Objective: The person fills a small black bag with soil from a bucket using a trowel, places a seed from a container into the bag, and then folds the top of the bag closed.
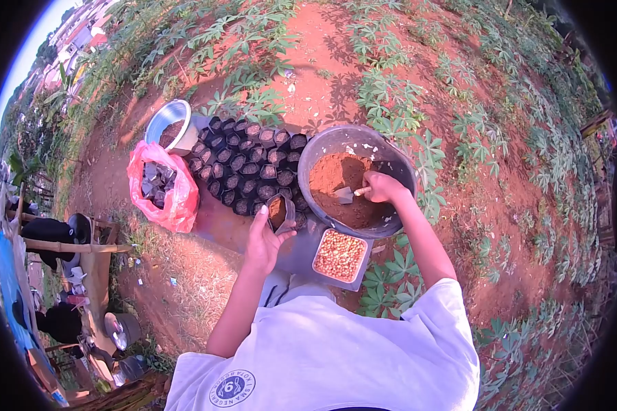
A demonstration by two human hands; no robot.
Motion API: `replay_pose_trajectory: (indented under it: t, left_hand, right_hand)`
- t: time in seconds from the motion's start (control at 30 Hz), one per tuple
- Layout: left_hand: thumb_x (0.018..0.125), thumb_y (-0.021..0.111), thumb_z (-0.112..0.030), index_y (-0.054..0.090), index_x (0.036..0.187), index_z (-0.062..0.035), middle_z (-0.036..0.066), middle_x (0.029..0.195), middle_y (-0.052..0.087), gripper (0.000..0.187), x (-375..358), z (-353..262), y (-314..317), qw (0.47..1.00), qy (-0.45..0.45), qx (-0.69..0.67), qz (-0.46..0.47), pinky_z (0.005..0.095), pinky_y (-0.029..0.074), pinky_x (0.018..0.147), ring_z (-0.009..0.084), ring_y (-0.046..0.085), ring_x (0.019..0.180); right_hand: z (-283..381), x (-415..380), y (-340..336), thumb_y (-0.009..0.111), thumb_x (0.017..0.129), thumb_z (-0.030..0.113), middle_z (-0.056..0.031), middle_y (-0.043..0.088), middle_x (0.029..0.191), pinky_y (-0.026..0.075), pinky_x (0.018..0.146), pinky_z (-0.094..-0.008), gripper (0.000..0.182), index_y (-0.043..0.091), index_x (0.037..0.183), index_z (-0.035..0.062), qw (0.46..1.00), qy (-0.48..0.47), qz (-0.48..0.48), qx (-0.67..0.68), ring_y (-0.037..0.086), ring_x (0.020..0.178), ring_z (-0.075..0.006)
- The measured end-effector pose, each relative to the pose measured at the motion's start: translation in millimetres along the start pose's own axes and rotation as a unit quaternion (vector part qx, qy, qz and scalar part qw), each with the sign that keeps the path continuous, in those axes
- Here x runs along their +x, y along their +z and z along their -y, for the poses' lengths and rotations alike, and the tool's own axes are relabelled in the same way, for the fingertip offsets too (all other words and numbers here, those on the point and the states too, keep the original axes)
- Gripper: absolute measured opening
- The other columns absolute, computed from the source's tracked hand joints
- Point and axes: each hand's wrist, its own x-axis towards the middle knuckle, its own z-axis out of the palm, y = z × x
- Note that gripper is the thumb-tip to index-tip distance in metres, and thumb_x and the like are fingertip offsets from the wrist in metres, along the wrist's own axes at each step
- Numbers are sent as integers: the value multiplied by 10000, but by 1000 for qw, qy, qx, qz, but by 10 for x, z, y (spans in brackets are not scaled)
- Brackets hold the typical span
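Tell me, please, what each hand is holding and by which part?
The left hand grips a small black grow bag by its side. The right hand holds a scoop by its handle, over the soil basin.

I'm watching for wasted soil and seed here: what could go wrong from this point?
1. The left hand holds a small black bag that looks soft; soil could spill past its narrow mouth.
2. The right hand works a scoop in the soil basin; a loaded scoop may shed soil on the way across.
3. The seed tray sits open just below the basin, so falling soil might land in it.
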Motion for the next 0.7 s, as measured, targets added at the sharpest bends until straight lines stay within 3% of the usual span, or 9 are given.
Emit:
replay_pose_trajectory:
  t: [0.23,0.37,0.43,0.5,0.6,0.7]
  left_hand:
    - [997,435,-420,480,1285,-74,104,1156,617,453,226,-45,42,999,-11,36,19,382,516,815,239,624,983]
    - [989,438,-433,520,1263,-100,51,1168,630,439,474,-149,350,996,-27,75,39,386,493,832,180,610,984]
    - [994,437,-422,491,1279,-85,85,1168,625,444,555,-184,424,993,-20,88,79,392,517,818,241,625,987]
    - [995,434,-421,497,1271,-84,90,1159,628,440,544,-215,455,993,-29,96,65,396,517,816,249,625,991]
    - [995,437,-411,475,1278,-86,103,1197,607,432,587,-275,410,992,-39,87,82,397,517,813,263,630,993]
    - [995,437,-419,513,1254,-73,84,1128,639,438,529,-302,271,995,-29,73,62,385,508,815,218,622,992]
  right_hand:
    - [-87,-121,48,668,725,140,-170,632,954,495,793,-423,258,574,943,38,999,13,-42,16,625,939,-343]
    - [-69,-219,6,656,741,137,-176,628,947,494,795,-432,247,570,948,34,995,3,-86,45,624,923,-355]
    - [-96,-233,20,650,749,128,-176,625,948,497,788,-436,239,568,952,33,994,-10,-105,38,623,916,-355]
    - [-126,-176,163,646,759,118,-173,621,945,497,791,-439,217,560,938,31,994,1,-104,15,622,926,-350]
    - [-107,-71,211,644,761,126,-159,615,913,498,783,-449,192,545,898,34,990,-61,-123,-14,627,910,-352]
    - [-33,27,168,623,774,135,-189,637,1000,517,828,-438,238,559,959,1,997,-18,-69,-29,633,970,-346]
